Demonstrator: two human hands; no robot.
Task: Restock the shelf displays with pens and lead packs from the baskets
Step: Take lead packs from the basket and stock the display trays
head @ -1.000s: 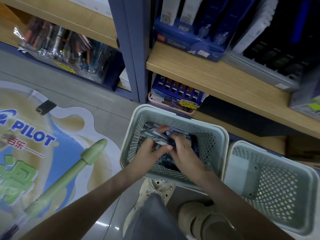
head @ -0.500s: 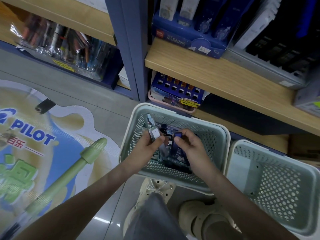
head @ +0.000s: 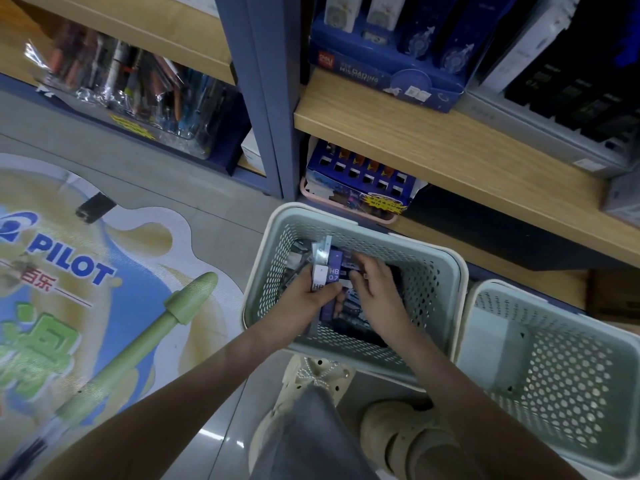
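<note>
1. Shop aisle: a tiled floor with a Pilot floor sticker (head: 104,299), a wooden shelf (head: 450,150) above, and two perforated baskets below it.
2. The left hand (head: 301,301) grips a small stack of lead packs (head: 327,275) marked HB 0.7 over the near basket (head: 436,271). Their long axis points away, toward the shelf.
3. The right hand (head: 381,299) sits just beside the stack, its curled fingers (head: 367,268) touching the stack's right edge. I cannot tell whether they pinch a pack.
4. Loose packs (head: 349,322) lie on the basket bottom, nearer the right hand.
5. Count: two hands and two baskets. The stack holds at least three packs, though the exact number is unclear. The second basket (head: 571,358) shows none.
</note>
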